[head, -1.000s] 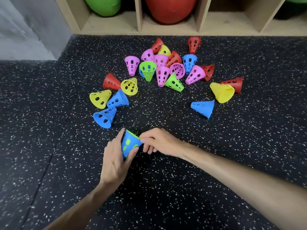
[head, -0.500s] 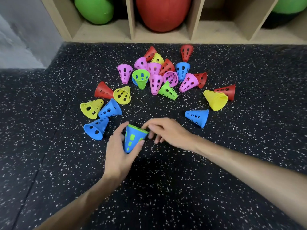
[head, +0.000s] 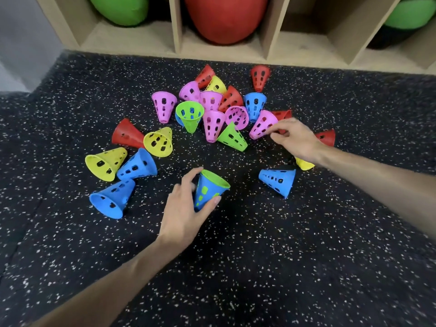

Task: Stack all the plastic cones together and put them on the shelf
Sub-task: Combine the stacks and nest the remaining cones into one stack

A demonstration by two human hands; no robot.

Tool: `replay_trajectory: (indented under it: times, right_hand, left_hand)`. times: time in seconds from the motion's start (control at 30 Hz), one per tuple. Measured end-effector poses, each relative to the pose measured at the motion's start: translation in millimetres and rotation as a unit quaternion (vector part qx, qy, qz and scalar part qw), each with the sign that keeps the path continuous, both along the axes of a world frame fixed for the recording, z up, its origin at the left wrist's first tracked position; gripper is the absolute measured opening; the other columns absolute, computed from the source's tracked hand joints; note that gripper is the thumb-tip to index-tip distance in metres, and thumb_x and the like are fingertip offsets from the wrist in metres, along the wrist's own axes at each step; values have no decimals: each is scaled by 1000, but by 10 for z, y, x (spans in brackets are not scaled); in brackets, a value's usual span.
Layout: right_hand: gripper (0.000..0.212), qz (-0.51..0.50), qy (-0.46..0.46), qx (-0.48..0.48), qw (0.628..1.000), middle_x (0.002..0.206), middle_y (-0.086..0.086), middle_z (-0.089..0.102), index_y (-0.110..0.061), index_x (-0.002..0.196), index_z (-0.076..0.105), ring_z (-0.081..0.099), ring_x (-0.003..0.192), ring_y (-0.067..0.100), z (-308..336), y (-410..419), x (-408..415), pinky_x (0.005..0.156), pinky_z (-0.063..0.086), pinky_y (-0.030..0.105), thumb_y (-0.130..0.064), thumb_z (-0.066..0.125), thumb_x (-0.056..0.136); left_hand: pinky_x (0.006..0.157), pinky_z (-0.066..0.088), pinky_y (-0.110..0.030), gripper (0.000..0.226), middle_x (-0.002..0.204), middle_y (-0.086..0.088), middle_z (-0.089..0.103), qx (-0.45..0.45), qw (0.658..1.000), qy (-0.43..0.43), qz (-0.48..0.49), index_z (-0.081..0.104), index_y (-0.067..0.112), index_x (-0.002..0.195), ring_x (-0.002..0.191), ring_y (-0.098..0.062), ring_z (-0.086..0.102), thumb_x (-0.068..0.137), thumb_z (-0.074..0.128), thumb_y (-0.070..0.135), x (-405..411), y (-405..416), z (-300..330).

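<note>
Since half a second ago the right hand [head: 296,140] has left the held stack and reached out to the far heap of cones, where its curled fingertips now touch the wide rim of a pink cone [head: 262,125] lying on its side; whether they already pinch it I cannot tell; the left hand [head: 186,208] has kept its hold on the stacked pair [head: 210,190], a green cone nested inside a blue one, wide mouth up and tilted, thumb on one side and fingers curled round the other, raised just above the speckled black floor [head: 236,267].

Beyond the stacked pair stands the wooden shelf [head: 177,27], its compartments open at floor level; one holds a large green ball [head: 120,9], the next a large red ball [head: 224,17], another further right a second green ball [head: 405,15] over something dark.

Between the shelf and the stacked pair lies the heap: pink, red, yellow, green and blue cones, touching or overlapping, most on their sides; a green cone [head: 190,115] stands mouth up, and another green cone [head: 232,138] lies just beside the pink one at the right hand.

Left of the stacked pair lie two blue cones [head: 113,198] [head: 138,165], two yellow cones [head: 106,162] [head: 159,142] and a red cone [head: 126,134]; right of it a lone blue cone [head: 278,181] lies on its side, near but apart; a yellow cone [head: 304,164] and a red cone [head: 328,136] are partly hidden behind the right wrist.
</note>
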State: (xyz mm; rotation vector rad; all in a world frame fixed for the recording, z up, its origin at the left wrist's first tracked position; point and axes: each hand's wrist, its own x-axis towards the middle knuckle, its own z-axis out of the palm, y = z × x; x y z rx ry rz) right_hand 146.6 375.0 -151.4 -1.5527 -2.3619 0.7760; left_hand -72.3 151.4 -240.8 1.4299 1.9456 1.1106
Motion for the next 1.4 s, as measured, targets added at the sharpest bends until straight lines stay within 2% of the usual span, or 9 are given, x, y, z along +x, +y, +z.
replay_trajectory:
  times: [0.2,0.27,0.43,0.53,0.63,0.77,0.97,1.13,1.4]
  right_hand:
    - [28,11,-55,-29,998,164,6,23,-27,121,69,44,129,16,-147,266,-129,120,30,39,-14,58,98]
    - [30,-18,-32,4,999,166,6,17,-31,118,68,47,115,16,-117,298,-188,117,35,37,-11,58,98]
    - [34,-52,-48,-31,997,161,8,30,-24,128,67,38,144,25,-80,314,-243,104,30,22,-12,60,97]
    - [25,-64,-44,23,997,134,7,61,-25,114,74,64,98,20,-115,276,-254,81,48,27,-14,59,97]
    - [27,-93,5,62,994,96,0,74,-32,94,73,52,56,8,-135,104,-288,54,44,26,-9,59,96]
    - [31,-118,84,87,986,82,-16,66,-32,97,70,59,74,-2,-107,-238,-304,79,52,30,-4,57,94]
    - [39,-88,195,46,976,89,-9,72,-29,126,57,67,85,7,83,-594,-363,78,52,25,-8,65,94]
    - [31,2,194,-20,981,88,-10,73,-30,111,70,65,77,-2,146,-902,-487,70,46,6,-5,69,91]
    - [26,63,146,-25,987,88,-19,74,-31,104,79,65,83,-5,151,-1106,-488,83,50,15,-11,73,90]
  left_hand:
    - [99,46,-44,73,92,21,53,9,1000,-28,12,29,45,149,102,-9,52,89,69,54,-10,-17,-136]
    - [100,45,-41,73,95,19,54,14,999,-32,15,27,47,149,105,-9,52,88,66,58,-7,-35,-146]
    - [98,46,-39,74,92,21,52,18,999,-40,25,25,47,150,104,-8,52,87,61,65,-8,-49,-157]
    - [99,46,-40,74,94,21,54,11,999,-35,22,25,46,150,106,-9,53,89,64,62,-16,-36,-163]
    - [98,42,-34,74,96,23,53,4,999,-20,27,26,46,151,109,-2,48,88,62,63,2,-28,-122]
    - [97,41,-32,74,94,23,54,-6,999,-27,27,29,42,151,107,-2,48,89,64,59,4,-35,-92]
    - [94,42,-33,74,95,24,53,-10,1000,-2,3,27,43,151,104,-6,47,90,65,56,21,-56,-75]
    - [97,46,-39,75,96,22,53,-2,1000,7,-7,27,34,154,103,-9,49,92,63,57,16,-60,-82]
    - [94,51,-43,74,96,18,59,14,1000,-14,3,24,42,152,101,-13,57,90,59,64,23,-89,-86]
